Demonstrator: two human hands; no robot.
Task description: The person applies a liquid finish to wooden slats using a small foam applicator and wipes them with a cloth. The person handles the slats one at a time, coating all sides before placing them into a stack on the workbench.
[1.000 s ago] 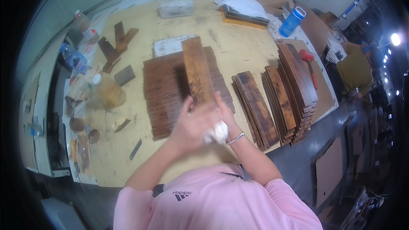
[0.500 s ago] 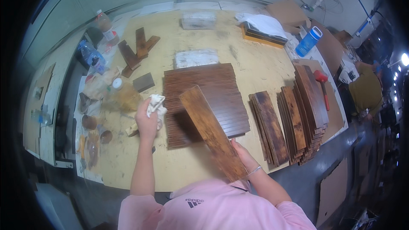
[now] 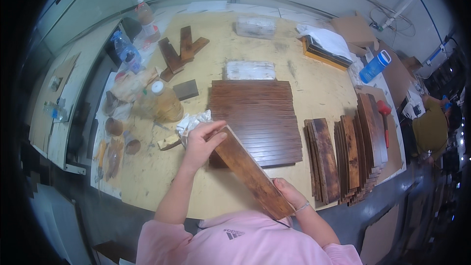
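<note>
A long brown wooden plank [image 3: 255, 172] slants in front of my body, above the near edge of the table. My left hand [image 3: 203, 145] is closed on its far end, thumb and fingers at the tip. My right hand [image 3: 290, 194] grips the near end from the right side, its fingers partly hidden by the plank. A crumpled white cloth [image 3: 194, 120] shows just beyond my left hand; whether that hand still touches it is hidden. Behind the plank lies a wide stack of dark planks [image 3: 255, 113] in tight rows.
Upright rows of planks [image 3: 326, 162] stand at the right, with a red mallet [image 3: 384, 109] beside them. A jug of amber liquid [image 3: 166, 103], cups [image 3: 114, 126] and bottles [image 3: 126, 49] crowd the left side. White wrapped blocks [image 3: 250, 70] sit behind the stack.
My left hand has come to the plank's far end and closed on it, passing in front of the cloth. The plank is lower and tilted differently. The whole view has shifted.
</note>
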